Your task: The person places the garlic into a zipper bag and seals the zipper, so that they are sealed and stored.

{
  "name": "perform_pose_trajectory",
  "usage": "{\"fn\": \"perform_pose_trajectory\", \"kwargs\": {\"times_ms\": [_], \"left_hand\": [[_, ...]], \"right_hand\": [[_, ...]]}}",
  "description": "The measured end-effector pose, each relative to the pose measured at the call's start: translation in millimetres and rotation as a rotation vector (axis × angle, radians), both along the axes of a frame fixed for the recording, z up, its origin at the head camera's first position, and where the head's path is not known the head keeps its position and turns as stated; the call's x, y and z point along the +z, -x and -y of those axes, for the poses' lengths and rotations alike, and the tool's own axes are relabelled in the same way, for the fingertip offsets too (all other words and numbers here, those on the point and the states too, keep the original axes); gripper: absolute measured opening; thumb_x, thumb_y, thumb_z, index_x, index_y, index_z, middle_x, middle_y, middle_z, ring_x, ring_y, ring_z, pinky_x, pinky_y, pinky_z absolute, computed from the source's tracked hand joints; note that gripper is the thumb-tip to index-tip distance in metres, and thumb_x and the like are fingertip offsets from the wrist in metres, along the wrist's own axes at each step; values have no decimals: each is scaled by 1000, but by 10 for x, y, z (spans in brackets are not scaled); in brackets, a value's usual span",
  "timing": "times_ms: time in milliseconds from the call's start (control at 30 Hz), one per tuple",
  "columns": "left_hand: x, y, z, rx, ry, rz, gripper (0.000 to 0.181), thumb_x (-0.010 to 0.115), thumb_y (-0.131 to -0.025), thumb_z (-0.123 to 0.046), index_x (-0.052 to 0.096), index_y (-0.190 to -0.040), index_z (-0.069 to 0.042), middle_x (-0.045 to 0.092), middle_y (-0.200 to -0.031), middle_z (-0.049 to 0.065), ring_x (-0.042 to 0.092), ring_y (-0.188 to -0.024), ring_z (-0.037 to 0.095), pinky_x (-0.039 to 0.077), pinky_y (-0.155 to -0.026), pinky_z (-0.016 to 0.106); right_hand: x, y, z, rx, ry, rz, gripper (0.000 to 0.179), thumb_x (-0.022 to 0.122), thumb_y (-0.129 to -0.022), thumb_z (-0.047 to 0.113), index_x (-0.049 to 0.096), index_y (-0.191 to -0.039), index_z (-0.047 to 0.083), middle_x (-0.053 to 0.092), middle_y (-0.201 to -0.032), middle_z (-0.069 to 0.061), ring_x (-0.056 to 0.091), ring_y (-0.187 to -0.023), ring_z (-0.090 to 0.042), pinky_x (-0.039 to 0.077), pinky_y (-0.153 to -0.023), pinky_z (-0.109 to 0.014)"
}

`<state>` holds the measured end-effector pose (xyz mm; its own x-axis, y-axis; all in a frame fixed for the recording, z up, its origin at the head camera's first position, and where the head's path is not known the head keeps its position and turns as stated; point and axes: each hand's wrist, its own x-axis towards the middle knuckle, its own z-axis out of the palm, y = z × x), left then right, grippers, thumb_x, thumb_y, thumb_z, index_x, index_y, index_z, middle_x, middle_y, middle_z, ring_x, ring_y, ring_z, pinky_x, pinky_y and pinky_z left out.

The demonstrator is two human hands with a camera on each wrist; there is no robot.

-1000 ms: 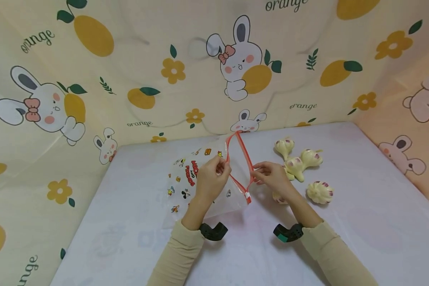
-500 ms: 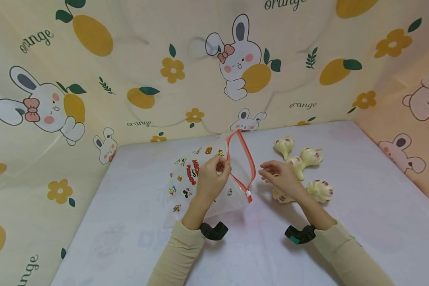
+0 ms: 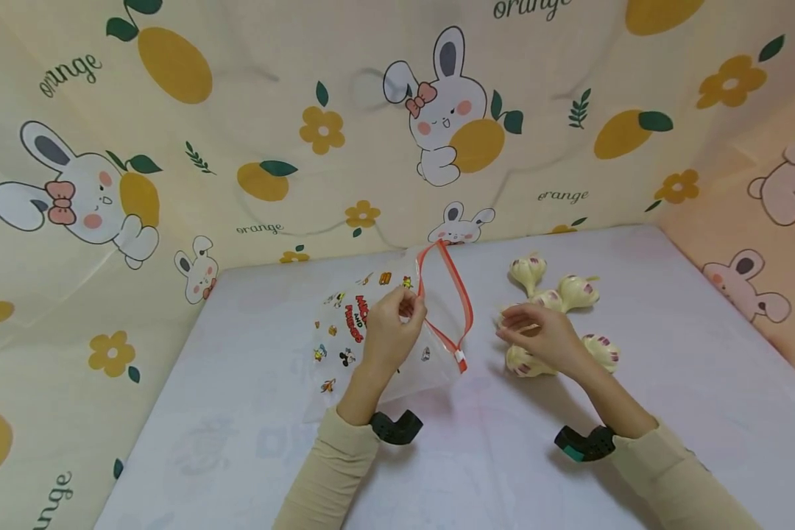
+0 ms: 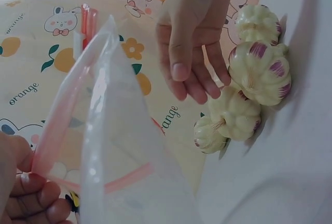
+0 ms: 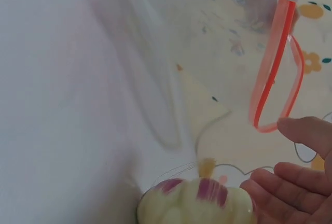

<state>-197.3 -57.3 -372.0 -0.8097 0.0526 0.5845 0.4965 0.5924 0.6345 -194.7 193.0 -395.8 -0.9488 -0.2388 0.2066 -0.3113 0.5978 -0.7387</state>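
Observation:
My left hand pinches the red zip edge of a clear zip bag printed with cartoon figures. The bag's mouth gapes to the right, and a white slider sits at its near end. Curled fingers grip the red strip in the left wrist view. My right hand hovers over the garlic bulbs with relaxed fingers and holds nothing. In the right wrist view a pale garlic bulb with purple streaks lies just beside its fingers. The hand partly covers some of the bulbs in the head view.
Several garlic bulbs lie clustered on the right of the white-covered table. A cloth with rabbits and oranges hangs behind and along the sides. Each wrist wears a black camera mount.
My right hand has let go of the red zip edge and moved right, over the garlic bulbs. The left hand keeps its pinch on the bag, whose mouth stays spread.

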Motion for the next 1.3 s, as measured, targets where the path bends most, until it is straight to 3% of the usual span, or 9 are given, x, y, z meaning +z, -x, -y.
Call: {"fn": "perform_pose_trajectory", "kwargs": {"times_ms": [100,367,600,867,1133,1300], "left_hand": [[1,-1,1,-2,-5,5,13,56,-85,-12,58,-74,-5,63,-66,7,58,-62,13,47,-58,18],[9,-16,26,-1,-15,24,12,56,-85,-12,58,-75,-5,63,-67,8,58,-63,14,47,-59,18],[1,-13,15,-9,-5,24,12,56,-84,-12,59,-75,-5,63,-67,8,57,-62,14,46,-59,17],[-5,-14,-8,-9,-5,16,11,56,-84,-11,58,-74,-5,63,-66,8,57,-61,13,46,-58,18],[-4,6,-27,-20,0,22,12,55,-84,-12,58,-74,-5,63,-66,8,56,-61,13,45,-57,16],[-1,-5,-8,-9,-16,42,13,55,-85,-12,58,-74,-5,63,-67,8,56,-62,14,47,-58,16]], "right_hand": [[0,-35,-39,-11,-1,-17,33,71,-79,19,64,-103,-2,70,-92,-15,60,-78,3,53,-70,-18],[-17,-82,-119,-11,-5,-85,33,74,-74,9,63,-101,-5,68,-94,-21,66,-84,-26,56,-73,-36],[-94,-136,-231,-45,-28,-60,38,76,-73,17,63,-103,-2,68,-99,-18,66,-88,-17,55,-76,-37],[-182,-189,-296,-17,-111,-81,53,81,-67,18,60,-111,-3,68,-106,-18,64,-93,-33,54,-78,-39],[-184,-256,-262,-28,-167,-23,60,83,-63,23,60,-113,0,65,-112,-19,64,-96,-33,52,-82,-44],[-224,-285,-198,35,-180,-17,61,84,-60,19,60,-113,0,63,-114,-17,63,-100,-32,52,-85,-43]]}}
